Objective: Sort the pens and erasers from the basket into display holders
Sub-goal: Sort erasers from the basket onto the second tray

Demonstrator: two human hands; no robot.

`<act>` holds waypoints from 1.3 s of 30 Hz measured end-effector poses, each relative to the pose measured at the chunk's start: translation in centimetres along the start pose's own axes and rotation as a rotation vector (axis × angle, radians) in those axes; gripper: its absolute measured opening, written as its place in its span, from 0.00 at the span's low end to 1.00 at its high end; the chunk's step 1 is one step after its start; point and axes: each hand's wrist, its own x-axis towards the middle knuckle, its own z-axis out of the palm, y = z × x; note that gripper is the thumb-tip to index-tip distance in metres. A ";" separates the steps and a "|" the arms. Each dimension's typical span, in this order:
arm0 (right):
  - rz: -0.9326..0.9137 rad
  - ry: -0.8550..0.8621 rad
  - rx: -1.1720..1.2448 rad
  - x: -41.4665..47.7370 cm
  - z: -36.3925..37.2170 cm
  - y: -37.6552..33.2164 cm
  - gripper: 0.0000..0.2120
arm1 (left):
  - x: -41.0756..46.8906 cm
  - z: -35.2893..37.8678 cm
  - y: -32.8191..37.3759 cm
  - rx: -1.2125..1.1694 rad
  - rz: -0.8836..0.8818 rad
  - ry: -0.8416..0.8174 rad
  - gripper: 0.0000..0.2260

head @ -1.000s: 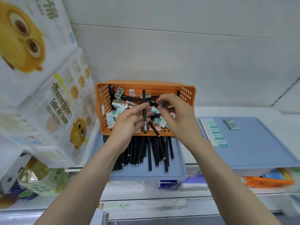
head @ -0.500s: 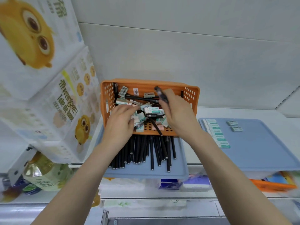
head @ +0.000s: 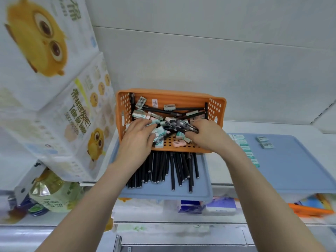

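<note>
We reckon we're about midway. A thick row of black pens (head: 163, 170) lies on the blue tray (head: 200, 188) at centre frame, long axes running top to bottom. A line of erasers (head: 246, 150) sits on the second tray (head: 300, 160) at right. Plenty is left in the orange basket (head: 181, 99) just above. Our right hand (head: 207, 137) curls round a bundle of pens (head: 180, 124) lying left-to-right over the basket; we can't tell which end is the tip. Our left hand (head: 136, 140) rests flat, fingers loosely spread on the loose erasers (head: 160, 131).
</note>
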 end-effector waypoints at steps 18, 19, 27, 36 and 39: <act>0.129 -0.298 0.221 -7.0 0.9 2.6 0.07 | -1.0 -0.6 2.9 -0.258 0.039 -0.138 0.14; 0.167 -0.351 0.140 -7.7 1.2 2.8 0.08 | -1.4 -0.4 2.9 -0.203 0.082 -0.146 0.13; 0.275 -0.249 0.078 -6.3 4.5 2.0 0.10 | -3.2 1.6 6.1 -0.144 0.359 -0.158 0.13; 0.324 -0.012 0.006 -7.2 5.5 2.2 0.16 | -4.0 2.7 5.9 -0.050 0.379 -0.224 0.15; 0.339 -0.009 0.042 -6.5 5.3 2.2 0.15 | -4.2 3.1 5.9 -0.048 0.369 -0.247 0.17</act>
